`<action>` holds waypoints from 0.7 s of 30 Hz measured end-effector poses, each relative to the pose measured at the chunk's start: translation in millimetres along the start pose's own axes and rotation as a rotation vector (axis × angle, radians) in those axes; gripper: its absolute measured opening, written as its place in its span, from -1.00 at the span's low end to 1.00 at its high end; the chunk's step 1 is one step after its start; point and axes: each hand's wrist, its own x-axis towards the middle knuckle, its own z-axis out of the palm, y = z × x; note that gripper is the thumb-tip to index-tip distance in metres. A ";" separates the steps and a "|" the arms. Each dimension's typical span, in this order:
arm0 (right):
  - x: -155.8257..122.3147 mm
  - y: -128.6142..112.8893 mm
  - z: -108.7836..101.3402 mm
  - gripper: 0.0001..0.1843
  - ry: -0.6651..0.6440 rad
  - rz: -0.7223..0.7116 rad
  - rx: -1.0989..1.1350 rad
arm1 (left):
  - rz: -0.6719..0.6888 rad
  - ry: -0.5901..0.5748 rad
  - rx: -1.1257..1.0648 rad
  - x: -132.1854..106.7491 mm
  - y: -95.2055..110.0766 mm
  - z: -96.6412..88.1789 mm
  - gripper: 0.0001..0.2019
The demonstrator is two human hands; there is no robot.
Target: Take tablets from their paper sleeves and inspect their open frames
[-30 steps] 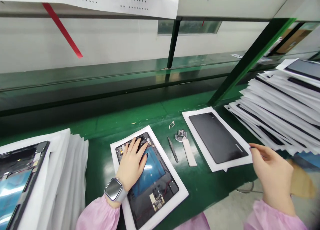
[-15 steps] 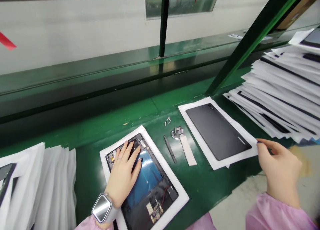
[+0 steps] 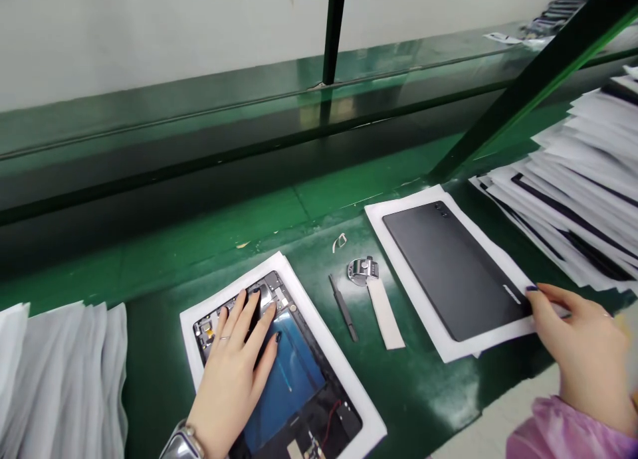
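My left hand [image 3: 239, 359] lies with fingers spread over the upper part of an opened tablet [image 3: 299, 372], its blue battery and circuit parts showing. That tablet rests on a white foam sheet [image 3: 366, 429]. At the right, a dark grey tablet [image 3: 453, 266] lies back up on another white foam sheet [image 3: 451, 351]. My right hand [image 3: 581, 336] is closed in a pinch at this sheet's near right corner, thumb by the tablet's edge; the fingertips beneath are partly hidden. Tweezers [image 3: 343, 308] and a metal tally counter [image 3: 363, 270] with a pale strap [image 3: 386, 314] lie between the tablets.
Stacked white sheets with dark panels between them [image 3: 573, 206] rise at the right. More white sheets [image 3: 64, 379] stand at the left. A slanted green post [image 3: 523, 93] crosses the back right of the green bench [image 3: 423, 399]. A small pale scrap [image 3: 339, 242] lies behind the counter.
The view has tipped down and shifted. My right thumb now sits closer against the grey tablet's corner. My left hand stays spread on the opened tablet.
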 end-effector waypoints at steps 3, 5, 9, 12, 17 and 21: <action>1.0 6.9 -1.0 -0.61 0.029 -0.036 0.024 | 0.006 0.009 0.004 0.8 0.0 -0.4 -0.61; -0.8 12.0 -0.3 -0.62 0.059 -0.052 0.060 | 0.003 0.005 -0.001 0.6 -0.5 0.3 -0.61; -6.3 18.8 1.5 -0.51 0.154 -0.074 0.159 | -0.011 -0.010 -0.033 -1.6 -3.1 3.5 -0.60; -9.0 21.6 -1.1 -0.47 0.185 -0.113 0.182 | -0.002 0.008 -0.049 -3.4 -6.5 7.1 -0.59; -4.5 28.2 -6.4 -0.74 0.064 -0.140 0.178 | 0.033 0.049 -0.055 -4.1 -11.5 11.7 -0.57; -1.1 33.7 -8.1 -0.80 0.037 -0.130 0.197 | 0.044 0.068 -0.053 -3.7 -12.5 13.0 -0.57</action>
